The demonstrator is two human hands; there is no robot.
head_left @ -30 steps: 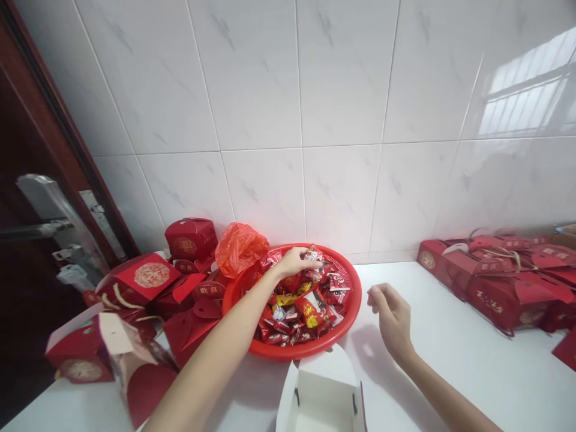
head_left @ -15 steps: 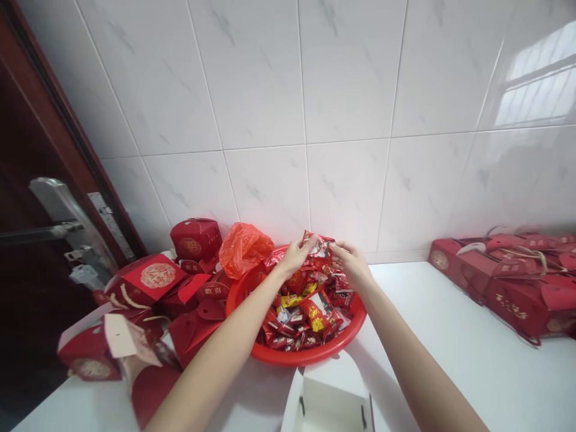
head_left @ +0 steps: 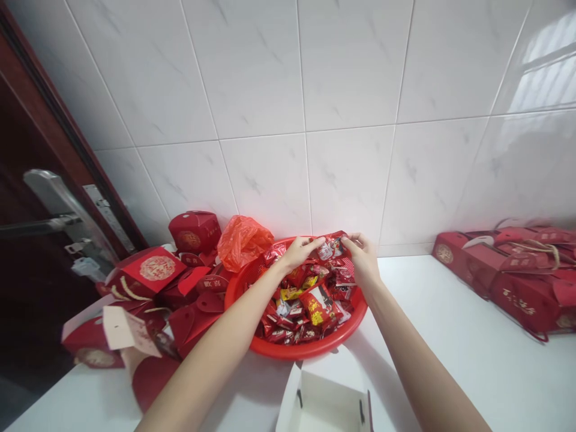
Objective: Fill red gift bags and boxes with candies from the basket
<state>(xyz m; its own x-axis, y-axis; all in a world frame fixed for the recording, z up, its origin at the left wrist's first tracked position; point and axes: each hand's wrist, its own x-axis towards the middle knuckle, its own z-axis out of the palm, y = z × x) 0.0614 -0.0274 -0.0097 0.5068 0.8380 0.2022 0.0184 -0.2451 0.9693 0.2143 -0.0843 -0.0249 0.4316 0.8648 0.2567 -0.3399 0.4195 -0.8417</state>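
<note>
Over the far side of a red plastic basket (head_left: 310, 347), a shiny red candy packet (head_left: 332, 247) is stretched between both hands. My left hand (head_left: 297, 253) pinches its left end with thumb and fingers. At the other end, my right hand (head_left: 363, 259) grips it, thumb on the front. Below them the basket is filled with wrapped candies, mostly red, among them a larger red-and-yellow packet (head_left: 318, 305) and a few yellow ones. An open white-lined box (head_left: 330, 403) stands in front of the basket, cut off by the lower edge of the view.
Red gift boxes (head_left: 157, 273) with rope handles are piled at the left, beside a crumpled red plastic bag (head_left: 244, 242). More red boxes (head_left: 513, 282) lie at the right on the white table (head_left: 418, 300). Behind is a tiled wall (head_left: 261, 180); a door handle (head_left: 54, 198) is far left.
The candy packet has moved slightly right and is now spread out level between my hands. My right thumb has come onto its right end. The view has shifted a little.
</note>
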